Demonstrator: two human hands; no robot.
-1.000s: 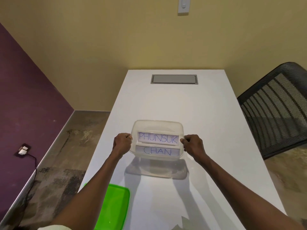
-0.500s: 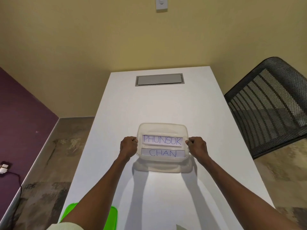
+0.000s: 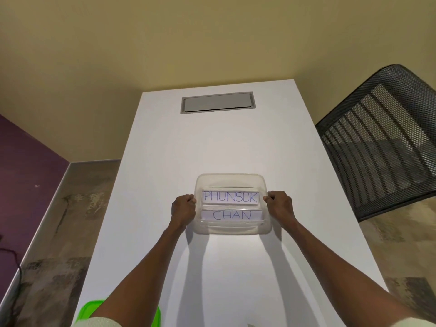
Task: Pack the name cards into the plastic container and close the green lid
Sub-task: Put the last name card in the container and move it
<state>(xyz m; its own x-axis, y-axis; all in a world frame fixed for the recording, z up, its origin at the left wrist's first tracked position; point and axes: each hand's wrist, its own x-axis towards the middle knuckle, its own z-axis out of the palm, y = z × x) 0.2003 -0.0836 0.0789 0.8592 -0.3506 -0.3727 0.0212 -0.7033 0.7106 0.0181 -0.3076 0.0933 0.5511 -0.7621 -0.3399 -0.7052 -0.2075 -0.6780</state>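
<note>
Container (image 3: 232,228), two cards (image 3: 230,197) inside: now lowered onto counter (image 3: 212,142), both hands' fingers (image 3: 188,199) still clamped on its rims; lid (image 3: 157,313) unfitted, well behind fingers.

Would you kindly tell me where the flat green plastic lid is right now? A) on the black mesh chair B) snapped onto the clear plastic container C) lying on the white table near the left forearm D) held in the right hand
C: the green plastic lid lies on the white table at the bottom edge, partly hidden by the left forearm.

The flat bright green plastic lid (image 3: 154,315) is cut off by the bottom edge and partly hidden behind the left arm.
</note>
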